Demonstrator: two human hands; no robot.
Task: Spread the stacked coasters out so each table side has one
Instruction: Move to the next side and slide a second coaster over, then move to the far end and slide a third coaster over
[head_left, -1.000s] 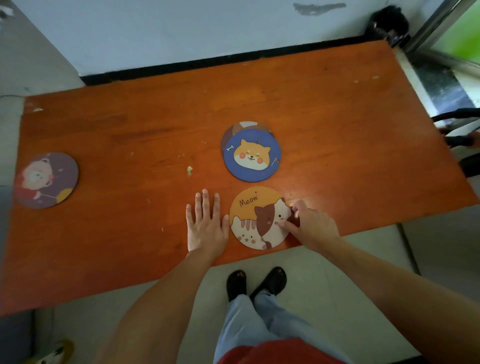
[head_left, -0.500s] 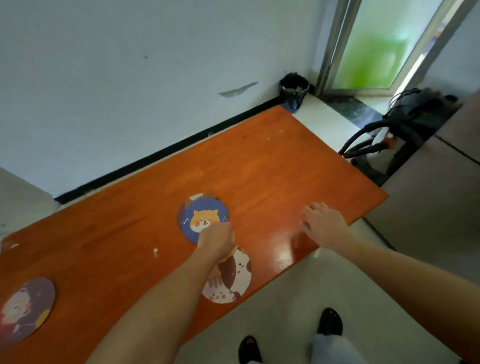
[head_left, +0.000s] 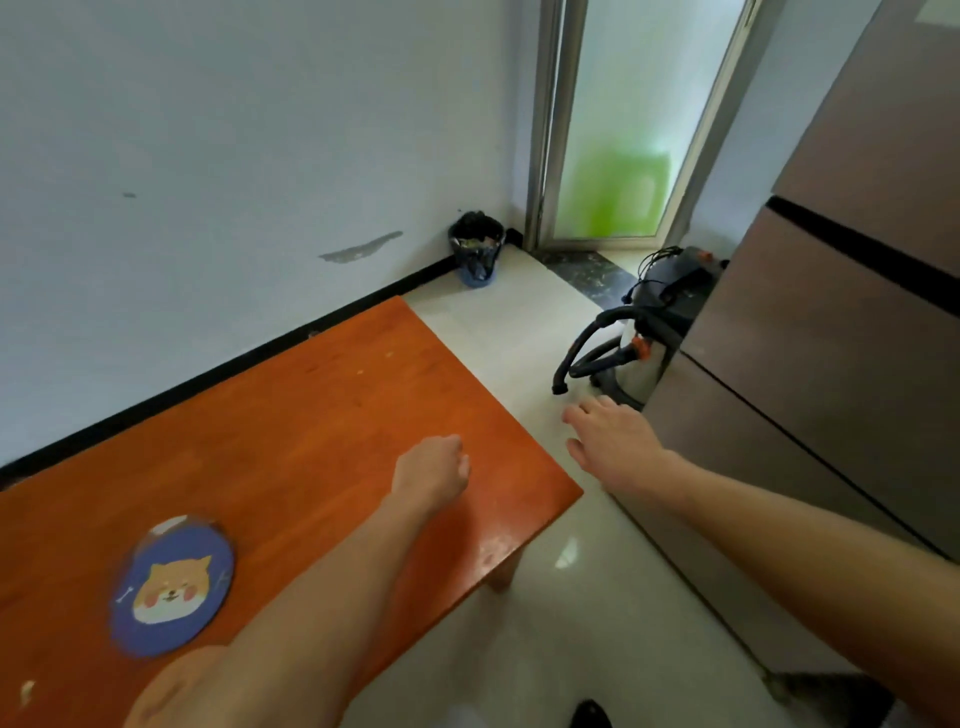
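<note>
The orange wooden table (head_left: 322, 415) fills the lower left. A blue coaster with a dog face (head_left: 174, 587) lies on it at the left, on top of another coaster whose pale rim (head_left: 169, 525) peeks out at its far edge. My left hand (head_left: 434, 467) hovers over the table near its right end, fingers curled into a loose fist, and nothing shows in it. Beyond the table's right edge, my right hand (head_left: 608, 436) is over the floor with its fingers spread and empty. My left forearm covers the table's near edge; the cat coaster is not visible.
A tall brown fridge (head_left: 831, 338) stands close on the right. A vacuum cleaner with a black hose (head_left: 634, 332) sits on the floor in front of it. A black bin (head_left: 475, 247) stands in the corner by a glass door (head_left: 618, 130). A white wall runs behind the table.
The view has swung right toward the table's right end. My left hand has left the coasters and moved right along the table. My right hand has moved off the table over the floor.
</note>
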